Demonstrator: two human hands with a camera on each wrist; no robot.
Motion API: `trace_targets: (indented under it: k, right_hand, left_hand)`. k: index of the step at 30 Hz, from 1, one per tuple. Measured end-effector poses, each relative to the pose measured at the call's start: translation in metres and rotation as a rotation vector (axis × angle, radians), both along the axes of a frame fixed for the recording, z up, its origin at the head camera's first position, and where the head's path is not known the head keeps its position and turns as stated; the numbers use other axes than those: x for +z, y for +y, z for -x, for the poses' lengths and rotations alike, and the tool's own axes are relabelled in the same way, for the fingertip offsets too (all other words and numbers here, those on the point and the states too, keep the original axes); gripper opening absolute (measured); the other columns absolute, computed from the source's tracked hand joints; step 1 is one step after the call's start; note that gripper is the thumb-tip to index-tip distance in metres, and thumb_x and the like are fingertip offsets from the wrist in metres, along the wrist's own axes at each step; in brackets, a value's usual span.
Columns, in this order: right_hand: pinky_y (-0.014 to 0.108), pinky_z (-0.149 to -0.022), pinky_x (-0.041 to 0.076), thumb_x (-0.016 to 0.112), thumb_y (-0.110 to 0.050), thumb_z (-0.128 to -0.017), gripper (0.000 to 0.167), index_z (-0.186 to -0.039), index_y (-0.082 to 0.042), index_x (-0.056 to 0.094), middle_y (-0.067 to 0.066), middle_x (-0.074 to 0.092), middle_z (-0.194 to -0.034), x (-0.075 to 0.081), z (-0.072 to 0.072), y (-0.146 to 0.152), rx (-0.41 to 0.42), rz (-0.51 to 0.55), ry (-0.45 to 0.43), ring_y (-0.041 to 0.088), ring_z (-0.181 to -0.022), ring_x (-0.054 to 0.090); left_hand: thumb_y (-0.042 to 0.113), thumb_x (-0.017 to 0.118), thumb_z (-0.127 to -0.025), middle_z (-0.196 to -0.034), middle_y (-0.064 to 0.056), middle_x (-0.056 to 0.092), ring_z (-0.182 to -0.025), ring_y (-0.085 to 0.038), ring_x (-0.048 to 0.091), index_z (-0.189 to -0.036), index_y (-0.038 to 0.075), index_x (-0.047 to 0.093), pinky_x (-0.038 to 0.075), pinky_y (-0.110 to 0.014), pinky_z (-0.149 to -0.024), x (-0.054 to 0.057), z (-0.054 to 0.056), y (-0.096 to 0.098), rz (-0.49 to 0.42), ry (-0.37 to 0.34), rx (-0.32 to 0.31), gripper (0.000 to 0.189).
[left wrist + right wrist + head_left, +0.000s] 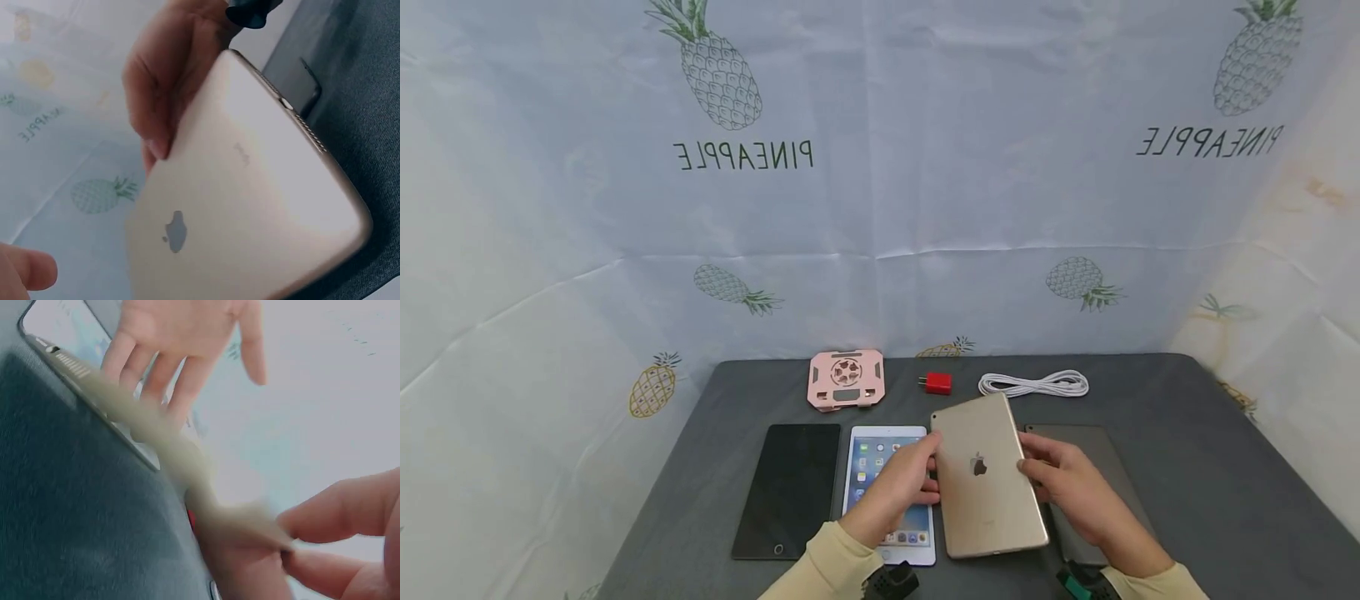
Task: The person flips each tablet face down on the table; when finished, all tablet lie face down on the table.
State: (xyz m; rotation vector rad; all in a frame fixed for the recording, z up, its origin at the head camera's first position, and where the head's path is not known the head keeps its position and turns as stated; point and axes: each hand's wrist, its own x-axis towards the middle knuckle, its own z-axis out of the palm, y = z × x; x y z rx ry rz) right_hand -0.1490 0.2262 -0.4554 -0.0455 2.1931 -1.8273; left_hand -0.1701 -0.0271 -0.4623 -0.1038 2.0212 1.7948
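Gold iPad (988, 500) is pinched at its edge by the right hand (1078, 492) and held tilted over the table (1210, 492); at the left hand (895, 490), fingers are straight, slightly apart — contact cannot be told. Lifting seems done, setting down not yet; white iPad (861, 467) lies flat.

- I can read "PINEAPPLE" (742, 156), mirrored, on the cloth (925, 208), upper left and upper right.
- Apple logo (978, 466) on the gold tablet (992, 512), lower right of centre.
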Motion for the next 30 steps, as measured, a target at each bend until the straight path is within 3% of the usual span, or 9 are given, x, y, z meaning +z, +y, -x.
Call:
trace_targets:
  k: [7,15,20,25,30]
  right_hand:
    - [0.032,-0.069,0.057,0.059,-0.002,-0.104,0.055,-0.152,0.019,0.045,0.015,0.066,-0.105,-0.009,0.003,-0.003,-0.095,-0.302,0.013,0.018,-0.088,0.063]
    - [0.034,-0.070,0.052,0.074,-0.006,-0.094,0.045,-0.133,0.014,0.067,0.006,0.072,-0.096,-0.014,0.003,-0.005,-0.130,-0.687,0.115,0.019,-0.086,0.064]
    - [0.034,-0.069,0.051,0.077,-0.010,-0.092,0.045,-0.128,0.014,0.069,0.006,0.072,-0.095,-0.017,0.003,-0.007,-0.130,-0.729,0.122,0.018,-0.084,0.063]
    - [0.032,-0.068,0.051,0.078,-0.018,-0.094,0.045,-0.126,0.012,0.071,0.006,0.073,-0.098,-0.019,0.004,-0.008,-0.126,-0.729,0.110,0.017,-0.085,0.063]
    - [0.031,-0.062,0.047,0.078,-0.027,-0.095,0.029,-0.105,-0.001,0.075,0.001,0.069,-0.083,-0.020,0.002,-0.014,-0.118,-0.723,0.102,0.016,-0.073,0.058]
  left_hand:
    - [0.058,0.050,-0.109,-0.136,-0.022,0.060,-0.103,-0.032,0.065,-0.154,-0.008,0.048,0.064,-0.050,-0.095,0.000,0.001,0.001,0.034,0.002,-0.018,0.080]
    - [0.056,0.051,-0.108,-0.141,-0.026,0.061,-0.107,-0.034,0.068,-0.155,-0.007,0.050,0.064,-0.051,-0.097,0.002,-0.001,0.007,0.043,-0.014,-0.028,0.078]
    - [0.055,0.051,-0.109,-0.143,-0.028,0.058,-0.109,-0.036,0.068,-0.155,-0.009,0.047,0.063,-0.054,-0.099,0.000,-0.002,0.008,0.040,0.004,-0.055,0.079]
    - [0.056,0.048,-0.110,-0.159,-0.030,0.047,-0.120,-0.041,0.064,-0.158,-0.008,0.045,0.058,-0.059,-0.106,0.000,-0.004,0.008,0.032,0.037,-0.097,0.081]
    - [0.060,0.043,-0.110,-0.161,-0.026,0.049,-0.131,-0.044,0.062,-0.155,-0.006,0.050,0.055,-0.063,-0.109,0.003,-0.008,0.008,0.079,0.099,-0.137,0.081]
